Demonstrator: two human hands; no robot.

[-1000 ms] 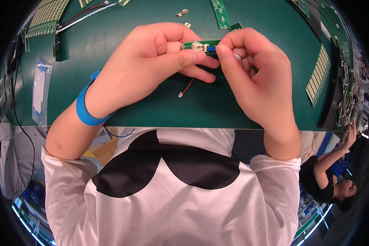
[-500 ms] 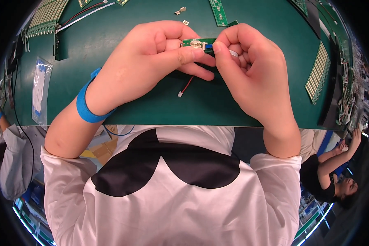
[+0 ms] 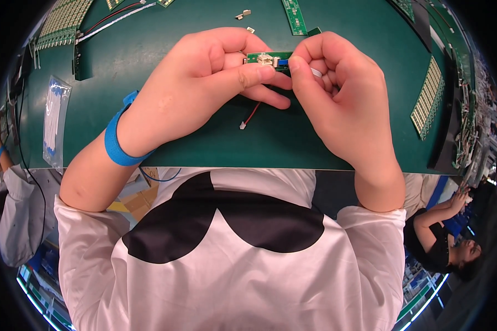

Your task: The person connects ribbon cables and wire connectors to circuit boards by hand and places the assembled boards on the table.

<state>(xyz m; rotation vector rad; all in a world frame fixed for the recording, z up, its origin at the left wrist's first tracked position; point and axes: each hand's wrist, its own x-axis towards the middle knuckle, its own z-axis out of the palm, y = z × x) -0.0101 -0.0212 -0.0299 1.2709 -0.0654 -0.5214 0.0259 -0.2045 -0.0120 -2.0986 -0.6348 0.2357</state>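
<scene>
Between the thumb and fingers of my left hand (image 3: 204, 83) is a small green circuit board (image 3: 252, 57) with white connectors on it. My right hand (image 3: 342, 94) pinches the blue end of a flat ribbon cable (image 3: 283, 62) at the board's right-hand connector. A white stretch of the cable shows inside my curled right fingers. Whether the cable end is fully seated in the connector I cannot tell. Below my left fingers hangs or lies a thin red and black wire with a small white plug (image 3: 243, 126); its other end is hidden.
A plastic bag of white, blue-ended ribbon cables (image 3: 55, 121) lies at the left. Circuit board panels (image 3: 63, 25) sit far left, another panel (image 3: 428, 99) at right. A green board strip (image 3: 295, 16) and small metal parts (image 3: 243, 14) lie beyond my hands. Other people are at both sides.
Both hands and the board have shifted very slightly to the right, keeping the same grip. At the right, the other person's raised hand has come down.
</scene>
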